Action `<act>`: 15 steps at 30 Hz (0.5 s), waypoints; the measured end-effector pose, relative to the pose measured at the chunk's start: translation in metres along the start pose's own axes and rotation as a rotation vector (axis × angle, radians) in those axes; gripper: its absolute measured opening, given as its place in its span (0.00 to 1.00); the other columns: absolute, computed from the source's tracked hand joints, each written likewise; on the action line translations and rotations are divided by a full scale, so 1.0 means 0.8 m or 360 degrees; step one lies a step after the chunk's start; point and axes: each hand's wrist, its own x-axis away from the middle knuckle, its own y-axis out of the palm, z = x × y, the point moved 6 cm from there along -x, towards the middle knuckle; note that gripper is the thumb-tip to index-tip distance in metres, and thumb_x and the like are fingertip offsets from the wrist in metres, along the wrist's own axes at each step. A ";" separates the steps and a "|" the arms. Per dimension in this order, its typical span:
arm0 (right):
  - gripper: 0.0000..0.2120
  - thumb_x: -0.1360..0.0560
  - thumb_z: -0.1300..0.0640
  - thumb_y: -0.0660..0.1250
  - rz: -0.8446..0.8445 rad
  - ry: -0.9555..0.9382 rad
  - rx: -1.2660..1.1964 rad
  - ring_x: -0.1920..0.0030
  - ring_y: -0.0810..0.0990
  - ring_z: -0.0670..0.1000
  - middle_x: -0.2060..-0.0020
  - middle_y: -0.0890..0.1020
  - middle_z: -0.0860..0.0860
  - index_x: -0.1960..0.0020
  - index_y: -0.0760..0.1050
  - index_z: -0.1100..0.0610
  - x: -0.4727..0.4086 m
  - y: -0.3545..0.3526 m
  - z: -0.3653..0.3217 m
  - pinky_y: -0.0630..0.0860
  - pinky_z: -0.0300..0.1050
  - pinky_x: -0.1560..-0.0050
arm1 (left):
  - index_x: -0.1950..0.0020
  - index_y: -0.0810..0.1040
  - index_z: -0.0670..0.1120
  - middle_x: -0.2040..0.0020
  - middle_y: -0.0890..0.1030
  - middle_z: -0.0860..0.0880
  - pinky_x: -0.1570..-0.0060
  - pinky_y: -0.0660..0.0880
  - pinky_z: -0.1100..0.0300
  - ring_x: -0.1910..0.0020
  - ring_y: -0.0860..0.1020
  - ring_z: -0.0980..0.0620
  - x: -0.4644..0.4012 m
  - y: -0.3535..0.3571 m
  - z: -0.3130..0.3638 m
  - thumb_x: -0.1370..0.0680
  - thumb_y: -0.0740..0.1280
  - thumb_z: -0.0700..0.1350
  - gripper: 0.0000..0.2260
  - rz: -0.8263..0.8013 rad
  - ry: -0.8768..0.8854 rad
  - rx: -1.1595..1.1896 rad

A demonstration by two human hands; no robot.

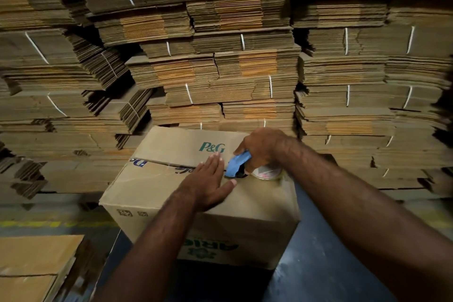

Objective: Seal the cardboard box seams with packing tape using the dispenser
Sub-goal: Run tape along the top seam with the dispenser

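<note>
Flattened cardboard sheets lie at 8 o'clock, apart from the cardboard box at centre. The left hand presses flat, fingers straight, on the box's top beside the seam. At its 2 o'clock the right hand has its grip clamped on the blue tape dispenser, which touches the seam. Bundled cardboard stacks wall off 12 o'clock.

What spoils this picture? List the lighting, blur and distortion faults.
Head view: dim warm light, with black gaps between the flattened cardboard stacks; wide-angle bending bows those stacks at the edges; motion blur softens the corners and the loose cardboard sheet; the box and both hands stay fairly sharp.
</note>
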 end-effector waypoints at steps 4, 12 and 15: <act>0.32 0.29 0.38 0.69 0.0068 -0.0110 -0.0094 0.45 0.78 0.51 0.39 0.81 0.47 0.26 0.68 0.42 0.019 0.001 0.023 0.74 0.46 0.46 | 0.19 0.40 0.45 0.19 0.39 0.47 0.24 0.43 0.55 0.20 0.41 0.52 -0.003 0.003 -0.001 0.20 0.44 0.67 0.37 0.0029 -0.0026 -0.0042; 0.33 0.30 0.37 0.70 -0.0097 -0.0015 -0.0050 0.47 0.74 0.50 0.37 0.79 0.48 0.27 0.68 0.40 0.045 0.004 0.056 0.72 0.47 0.44 | 0.19 0.38 0.46 0.19 0.37 0.47 0.23 0.42 0.53 0.20 0.39 0.52 -0.003 0.002 0.002 0.20 0.41 0.68 0.38 -0.0016 -0.0072 -0.0121; 0.32 0.32 0.38 0.72 -0.0087 0.0011 0.0003 0.40 0.76 0.51 0.36 0.78 0.45 0.29 0.71 0.41 0.036 0.007 0.042 0.75 0.53 0.41 | 0.19 0.39 0.45 0.19 0.37 0.46 0.22 0.42 0.53 0.20 0.39 0.51 -0.004 0.002 0.012 0.19 0.42 0.66 0.36 -0.0008 -0.0095 -0.0145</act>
